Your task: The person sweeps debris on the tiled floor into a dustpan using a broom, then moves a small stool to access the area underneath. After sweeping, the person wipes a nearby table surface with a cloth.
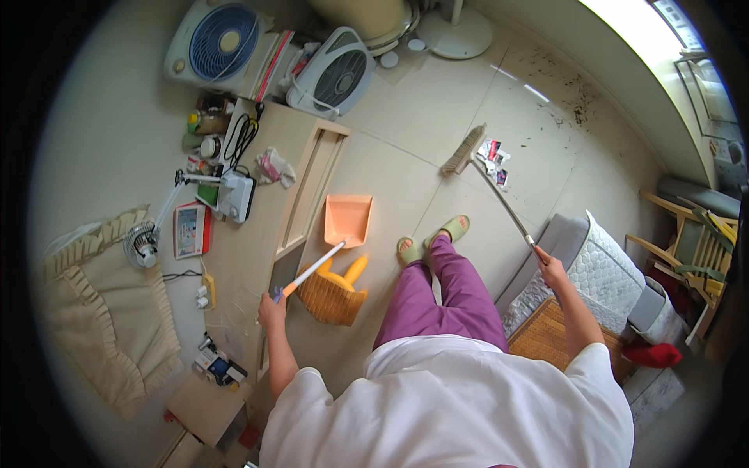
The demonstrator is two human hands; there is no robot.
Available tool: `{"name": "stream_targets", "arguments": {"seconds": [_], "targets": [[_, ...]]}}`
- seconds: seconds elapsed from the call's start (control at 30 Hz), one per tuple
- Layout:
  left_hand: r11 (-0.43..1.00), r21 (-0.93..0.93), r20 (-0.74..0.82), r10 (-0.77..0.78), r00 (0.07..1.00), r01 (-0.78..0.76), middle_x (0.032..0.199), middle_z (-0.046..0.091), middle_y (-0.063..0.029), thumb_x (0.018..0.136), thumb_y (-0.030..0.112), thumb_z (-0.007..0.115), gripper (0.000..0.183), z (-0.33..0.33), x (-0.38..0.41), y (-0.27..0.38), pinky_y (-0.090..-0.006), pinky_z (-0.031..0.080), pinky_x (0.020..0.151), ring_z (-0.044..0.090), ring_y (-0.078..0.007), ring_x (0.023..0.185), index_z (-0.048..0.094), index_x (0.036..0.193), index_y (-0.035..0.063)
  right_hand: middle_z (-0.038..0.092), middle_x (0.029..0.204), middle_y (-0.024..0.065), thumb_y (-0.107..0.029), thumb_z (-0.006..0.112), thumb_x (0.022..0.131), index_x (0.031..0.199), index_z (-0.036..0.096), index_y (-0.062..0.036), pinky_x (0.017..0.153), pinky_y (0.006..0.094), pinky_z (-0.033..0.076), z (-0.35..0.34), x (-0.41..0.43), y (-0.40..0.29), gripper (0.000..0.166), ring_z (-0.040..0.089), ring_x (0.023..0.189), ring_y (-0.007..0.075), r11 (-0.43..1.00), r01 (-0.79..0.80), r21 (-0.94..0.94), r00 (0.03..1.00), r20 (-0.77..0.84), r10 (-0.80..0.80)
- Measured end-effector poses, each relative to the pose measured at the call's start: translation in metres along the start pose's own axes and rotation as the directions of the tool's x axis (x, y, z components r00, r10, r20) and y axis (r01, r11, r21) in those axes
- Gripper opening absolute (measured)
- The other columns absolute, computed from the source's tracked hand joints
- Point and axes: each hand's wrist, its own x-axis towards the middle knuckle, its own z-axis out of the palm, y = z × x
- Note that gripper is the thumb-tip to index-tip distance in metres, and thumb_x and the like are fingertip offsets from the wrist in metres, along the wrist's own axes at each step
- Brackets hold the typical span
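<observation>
My left hand (272, 310) grips the handle of an orange long-handled dustpan (349, 219), whose pan lies by the floor beside a pale wooden cabinet. In my right hand (551, 267) is the metal handle of a broom (466, 149). The broom's bristled head rests on the tiled floor ahead of my feet, just left of a small heap of torn wrappers and paper scraps (495, 161). Dark debris (579, 108) is scattered farther off, along the wall. A gap of floor separates the broom head from the dustpan.
A yellow and brown stool (333, 292) stands below the dustpan. The wooden cabinet (234, 281) runs along the left. Box fans (342, 79) and a round white base (456, 32) stand at the top. At right are a folded mattress (605, 263) and a wooden chair (684, 234).
</observation>
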Motion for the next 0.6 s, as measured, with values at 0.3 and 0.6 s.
{"name": "stream_targets", "arguments": {"seconds": [0.3,0.6], "targets": [[0.954,-0.053,-0.297,0.267,0.917,-0.295,0.109,0.046,-0.0162,0.07,0.013,0.064,0.047,-0.039,-0.045,0.126,-0.0448,0.037,0.089,0.045,-0.033,0.104,0.044,0.111,0.0037,0.061,0.088,0.0186,-0.013,0.042,0.084,0.127,0.042,-0.0266,0.069,0.0391,0.045,0.042,0.116,-0.181,0.045,0.059,0.076,0.0299,0.923,0.364,-0.126,0.931,0.065,-0.359],[0.625,-0.057,0.456,0.71,0.536,-0.779,0.138,0.021,-0.0197,0.079,0.035,0.055,0.056,-0.018,-0.19,0.298,-0.0565,0.028,0.095,0.026,-0.0429,0.122,0.038,0.128,0.0151,0.057,0.104,0.0186,-0.011,0.043,0.079,0.125,0.045,-0.0262,0.082,0.0386,0.044,0.067,0.131,-0.061,0.048,0.056,0.096,0.0321,0.982,0.096,0.164,0.99,-0.114,-0.078]]}}
